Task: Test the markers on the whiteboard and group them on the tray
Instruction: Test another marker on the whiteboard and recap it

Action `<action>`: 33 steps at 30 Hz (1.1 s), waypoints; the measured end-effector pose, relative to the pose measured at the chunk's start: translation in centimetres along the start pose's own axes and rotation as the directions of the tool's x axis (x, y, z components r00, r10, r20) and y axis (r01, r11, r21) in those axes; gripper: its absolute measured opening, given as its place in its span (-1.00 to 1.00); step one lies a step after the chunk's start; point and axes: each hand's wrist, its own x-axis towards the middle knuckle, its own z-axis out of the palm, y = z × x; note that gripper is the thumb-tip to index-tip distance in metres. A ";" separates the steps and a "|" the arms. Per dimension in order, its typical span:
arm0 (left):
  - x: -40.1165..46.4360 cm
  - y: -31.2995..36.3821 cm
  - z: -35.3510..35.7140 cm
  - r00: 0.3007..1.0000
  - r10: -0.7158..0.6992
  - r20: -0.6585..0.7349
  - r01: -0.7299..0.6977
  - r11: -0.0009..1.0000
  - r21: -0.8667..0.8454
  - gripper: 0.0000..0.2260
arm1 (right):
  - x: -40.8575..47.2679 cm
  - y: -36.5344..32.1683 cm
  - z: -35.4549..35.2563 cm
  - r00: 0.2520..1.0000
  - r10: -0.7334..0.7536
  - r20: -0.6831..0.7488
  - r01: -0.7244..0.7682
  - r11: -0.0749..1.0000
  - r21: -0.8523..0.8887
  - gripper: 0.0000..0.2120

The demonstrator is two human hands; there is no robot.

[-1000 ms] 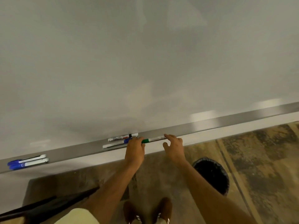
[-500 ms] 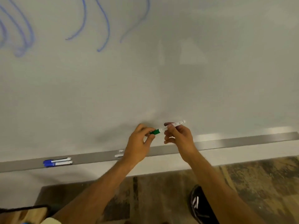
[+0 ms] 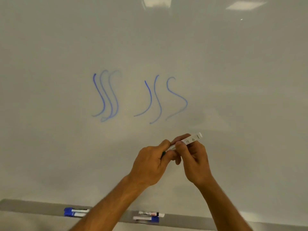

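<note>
Raised since the frame 0.5 s earlier, both hands now work in front of the whiteboard face at lower centre of the frame, well above the tray, and the view has tilted upward so that the blue strokes sit at mid-frame. Left hand (image 3: 150,165): fingers curled narrowly around the green-capped end of the white-barrelled marker (image 3: 190,140); only a sliver of green shows between the fingers. Right hand (image 3: 194,161): thumb and fingertips pinched on the white barrel just beside the left hand, the barrel's flat butt end projecting up and to the right past the knuckles. Marker tilted, green end lower left, butt end upper right; whether the cap is seated or parting cannot be told.

Glossy white whiteboard (image 3: 233,80): fills nearly the whole frame; 2 clusters of 3 wavy blue pen strokes (image 3: 156,99) lie at centre, left of and above the hands. Long grey metal tray (image 3: 33,206): runs along the bottom edge. On it, at lower left, 2 blue-capped white markers (image 3: 75,212) lie side by side; at lower centre, between the forearms, a black-banded white marker (image 3: 151,213) lies just behind another blue-capped white marker (image 3: 146,219).
</note>
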 end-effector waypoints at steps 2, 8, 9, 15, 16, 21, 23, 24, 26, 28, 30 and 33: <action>0.7 -0.4 -2.2 1.000 0.029 0.006 -0.029 1.000 0.000 -0.75 | 1.0 -0.5 1.5 0.998 -0.057 -0.024 0.057 0.998 0.015 -0.76; 2.8 -6.1 -12.0 0.969 0.086 -0.231 -0.030 0.972 0.235 -0.82 | 4.7 -2.1 5.5 0.949 -0.197 -0.245 0.202 0.979 -0.009 -0.83; 3.3 -7.2 -14.1 0.943 0.115 -0.313 -0.029 0.963 0.267 -0.86 | 5.5 -2.2 6.0 0.941 -0.225 -0.253 0.221 0.974 -0.042 -0.83; 8.3 -12.2 -23.3 0.799 0.362 -0.479 -0.073 0.850 0.521 -0.70 | 11.0 -3.1 8.9 0.853 -0.488 -0.185 0.382 0.825 -0.416 -0.77; 9.1 -12.8 -23.9 0.789 0.393 -0.473 -0.094 0.837 0.539 -0.68 | 11.9 -3.3 9.4 0.832 -0.524 -0.182 0.395 0.791 -0.466 -0.77; 10.5 -15.4 -23.7 0.765 0.506 -0.400 -0.164 0.752 0.638 -0.66 | 14.1 -2.7 11.9 0.770 -0.619 -0.156 0.384 0.645 -0.661 -0.77; 10.7 -15.8 -23.7 0.751 0.531 -0.392 -0.189 0.741 0.644 -0.65 | 13.7 -1.5 12.5 0.770 -0.624 -0.132 0.371 0.607 -0.703 -0.78; 11.0 -15.9 -23.9 0.747 0.545 -0.380 -0.200 0.730 0.653 -0.61 | 13.3 -0.8 12.6 0.776 -0.616 -0.133 0.359 0.606 -0.710 -0.77; 11.3 -15.7 -24.1 0.774 0.533 -0.342 -0.181 0.704 0.686 -0.51 | 12.3 0.8 12.6 0.774 -0.613 -0.159 0.341 0.616 -0.710 -0.76; 11.3 -15.5 -24.0 0.813 0.482 -0.326 -0.125 0.692 0.711 -0.44 | 10.6 2.9 12.7 0.748 -0.628 -0.212 0.315 0.618 -0.720 -0.78; 11.2 -15.5 -24.0 0.834 0.452 -0.317 -0.102 0.691 0.715 -0.41 | 8.9 5.1 13.2 0.754 -0.624 -0.207 0.306 0.612 -0.730 -0.81; 11.3 -15.5 -24.1 0.843 0.441 -0.308 -0.102 0.694 0.712 -0.48 | 7.9 6.3 14.5 0.824 -0.566 -0.029 0.380 0.591 -0.711 -0.81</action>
